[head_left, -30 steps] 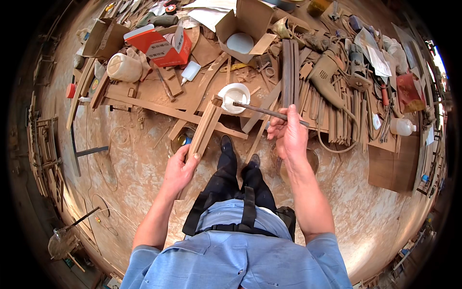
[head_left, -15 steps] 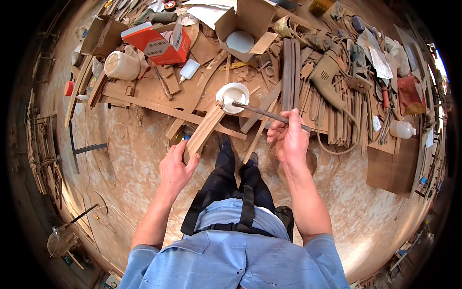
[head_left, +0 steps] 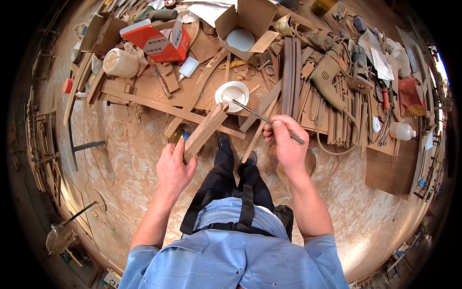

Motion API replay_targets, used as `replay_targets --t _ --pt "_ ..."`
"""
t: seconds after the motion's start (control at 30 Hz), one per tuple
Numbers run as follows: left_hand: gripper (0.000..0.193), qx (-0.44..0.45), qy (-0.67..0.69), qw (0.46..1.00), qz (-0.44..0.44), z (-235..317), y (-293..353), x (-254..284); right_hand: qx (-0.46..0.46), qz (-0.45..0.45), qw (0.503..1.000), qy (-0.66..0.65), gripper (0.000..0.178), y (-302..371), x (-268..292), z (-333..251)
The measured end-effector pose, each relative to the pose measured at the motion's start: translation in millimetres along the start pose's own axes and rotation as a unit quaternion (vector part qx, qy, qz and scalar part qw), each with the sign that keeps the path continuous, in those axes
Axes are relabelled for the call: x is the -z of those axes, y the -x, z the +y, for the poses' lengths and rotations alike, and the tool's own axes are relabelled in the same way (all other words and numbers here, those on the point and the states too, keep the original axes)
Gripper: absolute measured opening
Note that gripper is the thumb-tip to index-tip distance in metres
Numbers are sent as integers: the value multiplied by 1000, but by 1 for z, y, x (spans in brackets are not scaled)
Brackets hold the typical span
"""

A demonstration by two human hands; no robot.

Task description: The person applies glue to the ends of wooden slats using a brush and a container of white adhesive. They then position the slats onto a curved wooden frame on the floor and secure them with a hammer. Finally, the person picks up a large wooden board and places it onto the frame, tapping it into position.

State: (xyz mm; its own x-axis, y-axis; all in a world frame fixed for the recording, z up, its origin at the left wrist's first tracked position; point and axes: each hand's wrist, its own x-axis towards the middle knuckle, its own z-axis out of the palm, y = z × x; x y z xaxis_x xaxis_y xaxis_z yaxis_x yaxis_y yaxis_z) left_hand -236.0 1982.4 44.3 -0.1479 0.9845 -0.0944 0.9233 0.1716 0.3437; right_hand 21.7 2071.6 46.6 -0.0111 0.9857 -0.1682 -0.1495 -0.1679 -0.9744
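My left hand is closed around the lower end of a wooden piece, which slants up to the right. The piece's far end has a small stepped tip beside the rim of a white bowl. Whitish stuff lies in the bowl. A thin dark stick is gripped in my right hand, between thumb and fingers. Its far tip is at the bowl, close to the end of the wooden piece; whether they touch I cannot tell.
A cluttered workbench spans the far side. On it are a red-and-white box, an open cardboard box, a white jug, a small white bottle, and a corded power drill. Wood strips jut over the near edge.
My right hand has turned and drawn the stick slightly back, so its end shows past my fist. The wooden piece has rolled in my left hand and shows a darker face.
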Motion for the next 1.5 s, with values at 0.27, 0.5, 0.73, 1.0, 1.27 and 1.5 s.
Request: replay_targets --t 0.27,0.5,0.73,1.0,1.27,1.5 --pt "51 -38 -29 998 48 5 -1 1 227 -126 940 223 17 1 -6 -11" --pt "50 -46 -55 995 76 6 1 2 245 -166 925 237 15 5 -9 -20" --pt "47 -76 -67 990 96 3 2 4 211 -131 945 212 9 -4 4 -26" --pt "44 -87 -44 990 101 -1 -1 8 197 -132 955 179 13 6 12 -22" --pt "43 -25 -5 999 37 16 3 8 267 -175 915 245 28 18 -4 -19" --pt "42 26 9 999 21 22 7 8 269 -178 919 225 26 23 0 -14"
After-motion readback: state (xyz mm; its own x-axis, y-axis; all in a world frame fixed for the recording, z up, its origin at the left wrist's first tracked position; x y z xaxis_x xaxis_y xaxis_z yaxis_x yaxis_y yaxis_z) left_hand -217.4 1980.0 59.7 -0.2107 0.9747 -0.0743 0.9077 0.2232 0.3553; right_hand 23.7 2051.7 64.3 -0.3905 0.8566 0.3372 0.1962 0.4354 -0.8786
